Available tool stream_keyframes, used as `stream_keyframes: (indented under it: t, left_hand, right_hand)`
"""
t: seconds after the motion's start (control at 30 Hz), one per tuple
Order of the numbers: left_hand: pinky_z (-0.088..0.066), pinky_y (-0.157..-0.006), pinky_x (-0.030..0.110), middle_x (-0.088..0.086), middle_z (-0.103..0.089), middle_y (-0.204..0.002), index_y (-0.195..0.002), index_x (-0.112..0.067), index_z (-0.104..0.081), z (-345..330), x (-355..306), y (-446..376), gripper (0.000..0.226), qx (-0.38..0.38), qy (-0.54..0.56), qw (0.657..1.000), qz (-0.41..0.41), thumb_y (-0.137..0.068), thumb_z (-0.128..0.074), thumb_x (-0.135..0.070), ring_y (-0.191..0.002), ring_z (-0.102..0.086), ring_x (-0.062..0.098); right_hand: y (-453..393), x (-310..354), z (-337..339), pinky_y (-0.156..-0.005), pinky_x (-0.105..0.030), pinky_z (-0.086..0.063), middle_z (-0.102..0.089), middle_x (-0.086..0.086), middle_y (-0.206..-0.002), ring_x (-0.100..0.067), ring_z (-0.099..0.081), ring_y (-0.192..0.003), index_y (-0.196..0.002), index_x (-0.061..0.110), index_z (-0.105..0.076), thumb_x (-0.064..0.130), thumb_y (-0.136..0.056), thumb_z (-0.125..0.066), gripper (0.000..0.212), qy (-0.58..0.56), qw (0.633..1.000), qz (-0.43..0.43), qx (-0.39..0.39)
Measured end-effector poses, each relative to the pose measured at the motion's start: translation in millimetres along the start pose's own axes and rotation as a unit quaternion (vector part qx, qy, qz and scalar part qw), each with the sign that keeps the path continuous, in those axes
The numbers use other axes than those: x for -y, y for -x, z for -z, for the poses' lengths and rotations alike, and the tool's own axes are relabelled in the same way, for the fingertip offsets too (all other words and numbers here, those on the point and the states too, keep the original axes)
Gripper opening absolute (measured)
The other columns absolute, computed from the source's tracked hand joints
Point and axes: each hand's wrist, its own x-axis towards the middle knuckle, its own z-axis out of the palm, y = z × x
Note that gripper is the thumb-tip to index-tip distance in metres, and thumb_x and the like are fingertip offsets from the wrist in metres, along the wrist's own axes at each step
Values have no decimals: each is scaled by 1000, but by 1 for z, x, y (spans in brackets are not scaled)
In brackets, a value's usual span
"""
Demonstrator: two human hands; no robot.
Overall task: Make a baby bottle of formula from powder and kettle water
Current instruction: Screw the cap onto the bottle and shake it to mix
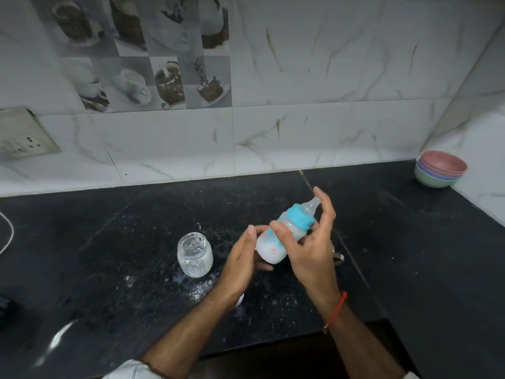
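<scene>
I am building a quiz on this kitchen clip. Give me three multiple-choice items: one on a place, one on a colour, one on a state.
1. Where does the clear glass jar stand?
A. on the black stone counter, left of the hands
B. inside the stacked bowls
C. beside the wall socket

2. What colour is the screw collar of the small translucent baby bottle?
A. red
B. turquoise blue
C. yellow

3. How is the bottle?
A. lying open on the counter
B. upright and uncapped
C. capped, tilted, held off the counter between both hands

Answers: 1 A, the jar sits on the counter left of the left hand. 2 B, the collar under the teat is turquoise. 3 C, the left hand and right hand hold it with the teat pointing up to the right.
</scene>
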Motion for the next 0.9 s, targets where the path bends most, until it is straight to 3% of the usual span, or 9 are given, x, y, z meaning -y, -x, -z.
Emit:
stream_keyframes:
  t: [0.07,0.13,0.23,0.3,0.43,0.5,0.6,0.77,0.9]
  left_hand:
    - [-63,-78,54,26,-76,-113,-123,-15,-69,-8,-6,-2,56,-4,86,995,49,-109,-32,-55,-90,-72,44]
    - [-62,-63,44,35,-73,-105,-122,-6,-69,-7,-10,-6,61,6,131,987,92,-111,-33,-53,-73,-67,38]
    - [-58,-52,35,23,-73,-80,-110,-6,-77,2,-16,-12,76,74,144,971,174,-107,-29,-65,-52,-60,25]
    - [-60,-52,34,18,-79,-86,-112,-14,-78,5,-18,-16,82,83,91,976,178,-102,-23,-74,-54,-69,28]
    - [-61,-73,40,-4,-80,-112,-133,-29,-61,9,-17,-19,63,-36,-85,996,19,-98,-34,-73,-85,-78,21]
    - [-59,-92,41,-10,-72,-127,-140,-32,-56,21,-8,-20,46,-88,-244,962,-87,-104,-48,-59,-106,-70,13]
    - [-55,-98,45,-9,-59,-142,-145,-30,-52,32,-4,-17,39,-117,-374,907,-154,-107,-56,-37,-120,-62,16]
    - [-56,-96,49,-8,-56,-145,-143,-26,-55,40,-7,-15,36,-132,-414,879,-196,-107,-56,-26,-124,-62,19]
    - [-56,-94,51,-7,-56,-145,-141,-25,-57,35,-7,-10,35,-126,-422,874,-204,-106,-58,-23,-119,-65,20]
  right_hand:
    - [1,3,-4,-89,-40,-64,-57,-7,-135,-27,-75,-104,-148,58,-31,36,-81,-85,89,-35,999,-16,37]
    - [-1,8,1,-88,-34,-64,-66,4,-124,-26,-75,-106,-146,61,-31,30,-84,-84,88,-70,993,-20,89]
    - [-15,16,13,-90,-41,-64,-72,10,-118,-28,-76,-109,-145,63,-32,20,-84,-84,90,-48,985,-23,165]
    - [-21,29,18,-90,-48,-64,-71,4,-120,-29,-77,-107,-147,56,-34,17,-83,-85,91,-37,985,-9,169]
    - [-25,51,18,-96,-42,-62,-59,11,-140,-25,-71,-118,-154,37,-32,14,-86,-87,91,-79,981,177,27]
    - [-23,45,16,-102,-36,-58,-46,21,-151,-20,-63,-128,-155,34,-29,12,-87,-85,91,-8,968,248,-25]
    - [-18,35,14,-99,-46,-61,-56,9,-142,-21,-69,-121,-153,44,-33,19,-86,-87,89,99,989,94,62]
    - [-23,41,15,-101,-37,-59,-45,12,-154,-21,-62,-132,-156,36,-32,19,-87,-87,90,46,962,262,-56]
    - [-16,27,18,-103,-50,-58,-53,8,-149,-24,-64,-130,-157,39,-33,28,-88,-84,87,135,983,106,59]
